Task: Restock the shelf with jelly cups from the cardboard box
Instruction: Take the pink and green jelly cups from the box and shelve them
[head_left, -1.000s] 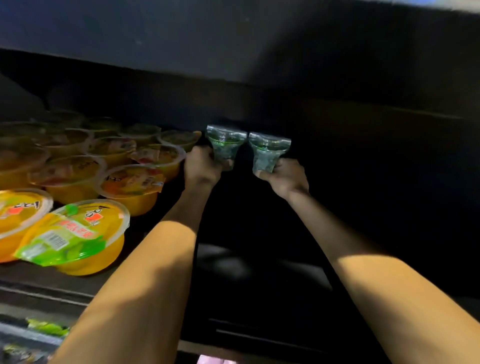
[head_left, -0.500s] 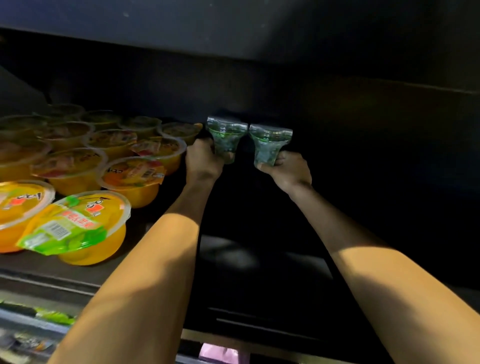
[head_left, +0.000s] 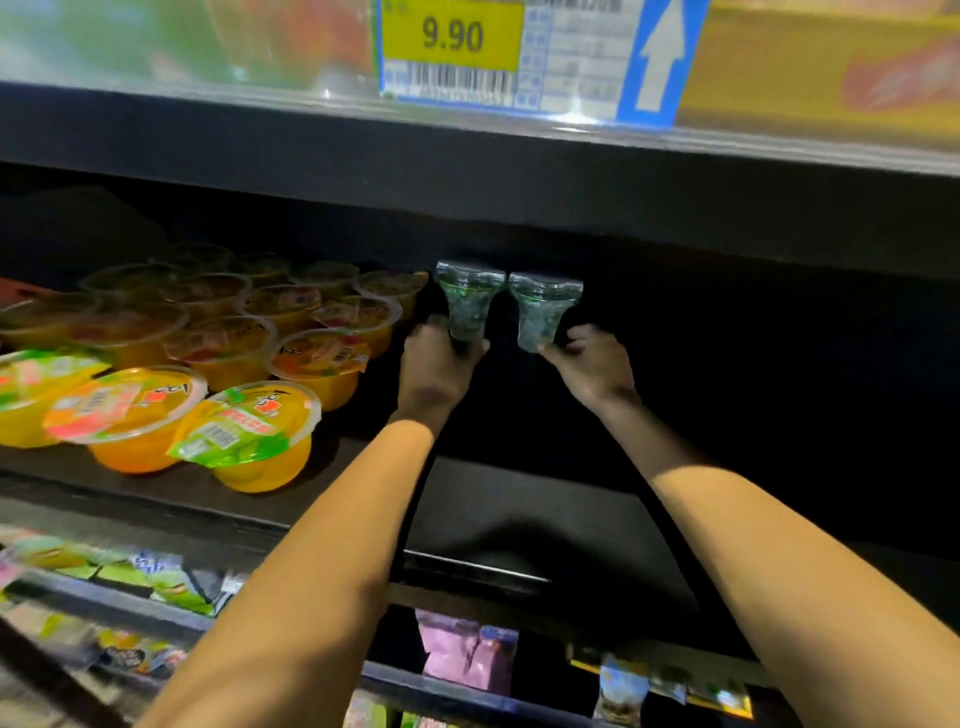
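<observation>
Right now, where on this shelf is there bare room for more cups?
Free: the dark shelf right of the right green cup, seemingly bare, and the strip in front of it. Crowded: orange jelly cups fill everything left of the left hand.

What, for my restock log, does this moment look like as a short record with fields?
left hand: grips the base of the left cup
right hand: thumb at the base of the right cup; grip unclear
green cups: upright, side by side, deep in the shelf; whether set down, too dark to tell
orange cups: rows filling the shelf's left part
price tag: reads 9.90, on the shelf edge above
</observation>
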